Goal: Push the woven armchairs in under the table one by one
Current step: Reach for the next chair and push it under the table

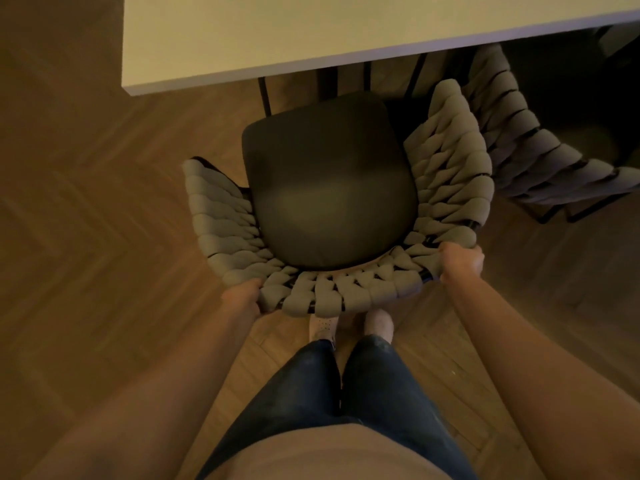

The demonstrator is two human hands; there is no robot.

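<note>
Both arms reach forward and down from the bottom corners of the view, nearly straight, to the curved back of the woven armchair point(332, 292). The left hand point(244, 297) is closed around the back rim at its left part, with the fingers curled under the woven straps, so the fingertips are hidden. The right hand point(462, 259) grips the rim at the right corner of the back, with the knuckles on top and the fingers wrapped over the edge; its fingertips are also out of sight. The armchair stands on the wooden floor point(86, 202) directly in front of the person, and its dark seat cushion point(329, 181) lies almost fully in the open. Only the front edge of the cushion comes to the near edge of the pale table point(311, 32), and the chair's thin dark legs show in the shadow just under that edge. A second woven armchair point(526, 147) stands just beside the first one on the right, partly under the table; its seat is lost in the darkness and its right side is cut off by the border of the view. The person's feet point(349, 327) are seen below the chair back, partly covered by it. The light is dim and warm, so the frame of the chair is hard to make out between the straps.
</note>
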